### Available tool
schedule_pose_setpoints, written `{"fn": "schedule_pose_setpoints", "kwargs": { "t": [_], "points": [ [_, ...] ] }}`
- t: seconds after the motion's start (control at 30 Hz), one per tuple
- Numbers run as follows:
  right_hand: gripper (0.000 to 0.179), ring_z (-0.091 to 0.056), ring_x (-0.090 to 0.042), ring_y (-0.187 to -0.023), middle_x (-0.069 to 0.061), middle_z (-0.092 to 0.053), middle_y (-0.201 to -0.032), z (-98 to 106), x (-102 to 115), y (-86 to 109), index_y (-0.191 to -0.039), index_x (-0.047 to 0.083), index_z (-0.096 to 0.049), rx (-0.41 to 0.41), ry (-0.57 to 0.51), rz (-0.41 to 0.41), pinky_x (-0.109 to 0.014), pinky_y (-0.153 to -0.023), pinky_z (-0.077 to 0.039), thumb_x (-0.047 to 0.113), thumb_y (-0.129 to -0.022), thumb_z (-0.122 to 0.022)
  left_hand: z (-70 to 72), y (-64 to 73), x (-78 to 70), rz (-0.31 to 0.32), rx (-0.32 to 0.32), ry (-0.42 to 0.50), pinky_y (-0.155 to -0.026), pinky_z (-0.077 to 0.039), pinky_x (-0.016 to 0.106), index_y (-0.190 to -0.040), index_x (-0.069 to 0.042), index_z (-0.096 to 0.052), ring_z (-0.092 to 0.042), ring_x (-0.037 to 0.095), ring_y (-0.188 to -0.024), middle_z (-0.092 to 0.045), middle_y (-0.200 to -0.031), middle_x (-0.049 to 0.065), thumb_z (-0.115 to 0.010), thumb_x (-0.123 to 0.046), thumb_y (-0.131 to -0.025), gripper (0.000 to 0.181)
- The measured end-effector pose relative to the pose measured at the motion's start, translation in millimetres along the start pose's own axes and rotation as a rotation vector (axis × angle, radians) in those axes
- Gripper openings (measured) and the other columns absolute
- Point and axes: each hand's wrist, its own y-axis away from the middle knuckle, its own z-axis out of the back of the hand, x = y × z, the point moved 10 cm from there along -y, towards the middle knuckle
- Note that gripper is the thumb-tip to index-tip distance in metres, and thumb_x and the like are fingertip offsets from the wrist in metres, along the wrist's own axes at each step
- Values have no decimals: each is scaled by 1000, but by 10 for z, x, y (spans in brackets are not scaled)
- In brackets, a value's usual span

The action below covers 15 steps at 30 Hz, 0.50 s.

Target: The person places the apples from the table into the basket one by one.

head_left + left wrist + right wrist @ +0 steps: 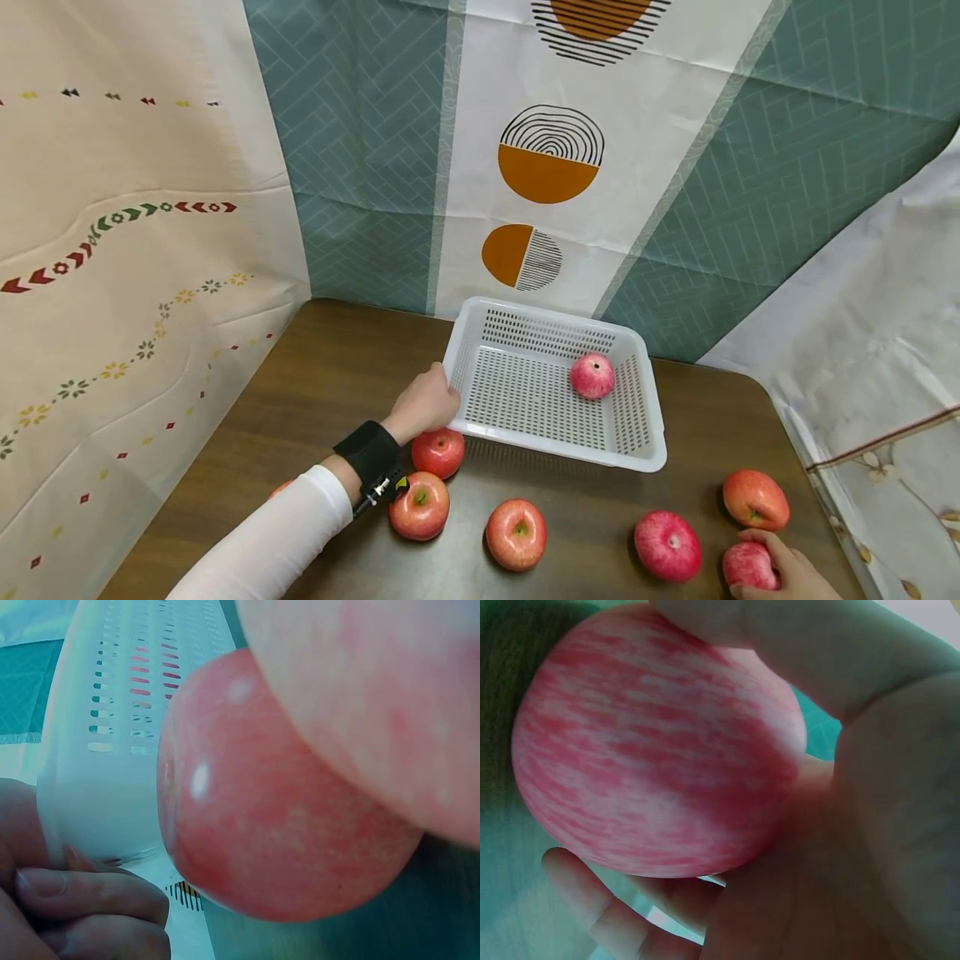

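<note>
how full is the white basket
Nearly empty: the head view shows just one pink apple inside the white basket, toward its right side, with the rest bare.

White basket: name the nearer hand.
Left: the left hand grips the basket by its left edge; the right hand holds an apple apart from it, front-right.

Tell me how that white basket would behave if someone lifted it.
The white basket is probably light for its size, since it is full of holes. Lifted only by the left hand at its left side, it would likely tilt, and the round apple inside could roll.
</note>
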Motion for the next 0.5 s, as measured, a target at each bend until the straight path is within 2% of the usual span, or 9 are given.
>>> {"fn": "schedule_pose_setpoints", "kwargs": {
  "t": [0.2,0.33,0.43,0.5],
  "points": [
    [56,-55,6,-76,28,-59,-91,3,-24,3,-126,11,-54,-28,26,-66,-26,-63,-48,11,-81,-87,2,1,-9,-9,-11,-5,-71,-53,42,-136,9,-49,-65,28,-84,-66,-105,18,-60,-16,-102,44],
    [58,-55,6,-76,28,-59,-90,7,-20,-3,-125,9,-53,-40,34,-71,-26,-63,-47,11,-79,-87,-4,1,-11,-2,-3,1,-70,-54,41,-137,9,-48,-65,28,-85,-65,-106,18,-60,-17,-102,45],
    [58,-55,5,-76,23,-61,-90,-8,-39,-19,-125,4,-52,-22,35,-110,-26,-63,-48,13,-79,-87,-4,0,-9,2,2,8,-71,-54,41,-138,8,-48,-65,28,-85,-65,-107,18,-61,-17,-102,46],
    [58,-54,4,-76,15,-64,-92,-28,-50,-32,-125,-1,-50,9,36,-141,-26,-65,-48,14,-82,-86,-3,-3,-6,2,4,11,-71,-54,41,-138,8,-48,-65,29,-85,-65,-107,18,-61,-16,-102,45]
  ]
}}
